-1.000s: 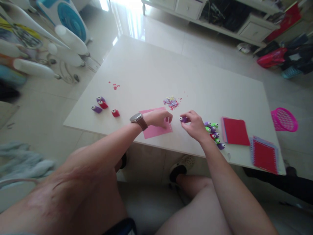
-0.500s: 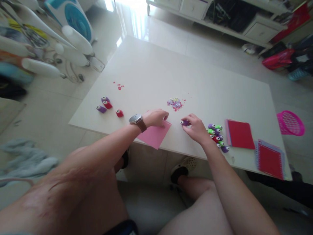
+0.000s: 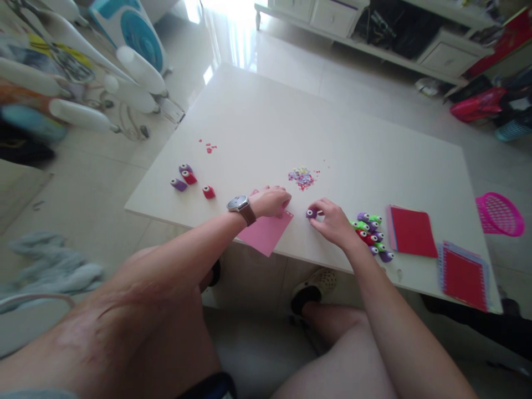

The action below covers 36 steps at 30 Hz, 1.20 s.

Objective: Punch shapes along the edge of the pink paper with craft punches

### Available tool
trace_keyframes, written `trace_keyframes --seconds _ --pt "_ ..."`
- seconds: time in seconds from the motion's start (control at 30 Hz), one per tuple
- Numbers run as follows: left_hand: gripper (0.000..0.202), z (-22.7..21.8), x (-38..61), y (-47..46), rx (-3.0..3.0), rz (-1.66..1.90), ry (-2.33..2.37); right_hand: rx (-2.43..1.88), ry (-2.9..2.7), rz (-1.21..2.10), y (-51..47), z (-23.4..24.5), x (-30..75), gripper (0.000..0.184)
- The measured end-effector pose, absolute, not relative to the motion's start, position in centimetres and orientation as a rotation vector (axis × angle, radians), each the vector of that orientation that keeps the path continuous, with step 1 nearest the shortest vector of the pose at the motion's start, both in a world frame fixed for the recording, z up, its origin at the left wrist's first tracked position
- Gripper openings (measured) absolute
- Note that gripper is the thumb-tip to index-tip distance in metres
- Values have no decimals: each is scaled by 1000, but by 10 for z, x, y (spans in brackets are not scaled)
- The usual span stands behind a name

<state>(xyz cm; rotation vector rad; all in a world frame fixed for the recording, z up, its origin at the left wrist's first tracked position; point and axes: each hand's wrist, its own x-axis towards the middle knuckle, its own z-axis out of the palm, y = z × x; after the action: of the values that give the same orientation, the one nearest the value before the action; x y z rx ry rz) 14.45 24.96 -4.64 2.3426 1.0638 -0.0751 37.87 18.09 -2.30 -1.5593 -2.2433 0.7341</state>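
My left hand (image 3: 272, 201), with a watch on its wrist, is closed at the upper part of a pink sheet of paper (image 3: 266, 235). A row of small punched holes shows along the sheet's edge by the fingers. Between the thumb and fingers of my right hand (image 3: 331, 223) is a purple craft punch (image 3: 311, 213), held just right of the sheet and apart from it. Beyond both hands lies a pile of tiny punched paper bits (image 3: 301, 178). Several purple, green and red punches (image 3: 372, 235) are grouped beside my right wrist.
Purple and red punches (image 3: 183, 177) stand on the left of the white table (image 3: 332, 127), near some red paper bits (image 3: 209, 148). A red paper stack (image 3: 413, 231) and hole-edged sheets (image 3: 463, 277) lie at the right. A pink basket (image 3: 501, 213) is beyond the table's right edge.
My right hand has brought the purple punch slightly left and nearer the pink sheet, turning it a little. My left hand's fingers have curled in further. The whole view has shifted slightly.
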Motion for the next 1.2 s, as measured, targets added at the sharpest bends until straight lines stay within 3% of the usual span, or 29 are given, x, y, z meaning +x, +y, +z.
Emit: trace_keyframes --seconds 0.07,0.4,1.2 --pt "10 -47 145 250 2297 -58 1054 -1532 -2243 734 180 -23 378 12" --pt "20 -40 156 255 2114 78 947 -1486 -2187 779 183 -29 379 12" --pt "23 -31 157 256 2089 99 1005 -1452 -2190 797 181 -27 376 15"
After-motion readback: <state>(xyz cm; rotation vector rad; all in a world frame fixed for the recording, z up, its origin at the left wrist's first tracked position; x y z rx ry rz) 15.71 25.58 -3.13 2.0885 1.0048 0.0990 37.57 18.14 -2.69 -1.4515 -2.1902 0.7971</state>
